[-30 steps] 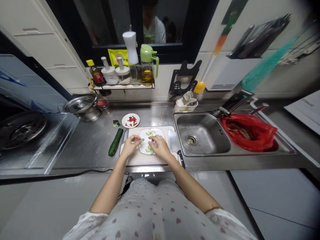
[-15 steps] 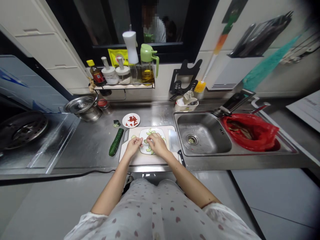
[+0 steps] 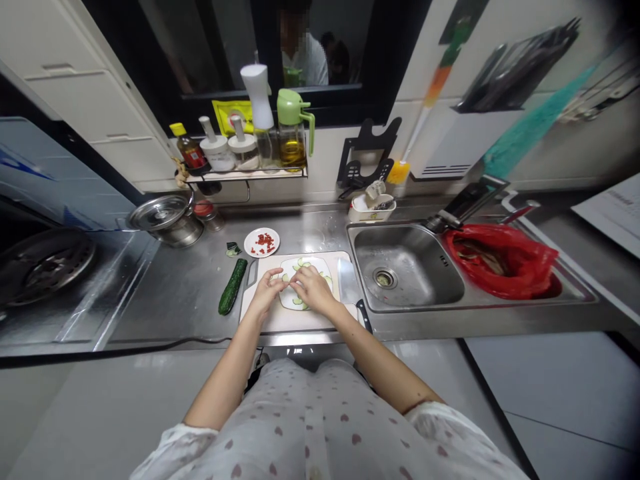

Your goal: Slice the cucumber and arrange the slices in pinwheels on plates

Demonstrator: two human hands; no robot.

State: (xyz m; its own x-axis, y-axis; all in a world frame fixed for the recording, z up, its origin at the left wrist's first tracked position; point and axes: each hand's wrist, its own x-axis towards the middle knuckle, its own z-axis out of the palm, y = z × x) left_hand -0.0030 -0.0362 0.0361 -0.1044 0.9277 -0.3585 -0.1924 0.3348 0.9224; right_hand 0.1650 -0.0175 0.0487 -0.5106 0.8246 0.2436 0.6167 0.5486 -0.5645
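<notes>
Over the left part of a square white plate (image 3: 287, 301), my left hand (image 3: 267, 291) has its fingers bent and pinched together. My right hand (image 3: 313, 291) meets it fingertip to fingertip above the plate, also pinched. Anything between the fingertips is too small to make out. Green cucumber slices (image 3: 300, 303) lie on the plate, which rests on a pale cutting board (image 3: 280, 323). A cleaver (image 3: 349, 279) lies at the board's right side, its black handle towards me. Left of the board is a whole cucumber (image 3: 233, 287).
A round plate (image 3: 262, 252) with chopped red pieces sits behind the board, near cucumber ends (image 3: 233, 249). To the right are a sink (image 3: 410, 267) and a red bag (image 3: 520, 267). A steel pot (image 3: 173, 223) and a condiment shelf (image 3: 250, 175) stand behind.
My left hand's fingers have risen and spread slightly, and its fingertips have come up against those of my right hand. My right hand has shifted slightly left. The view has tilted slightly.
</notes>
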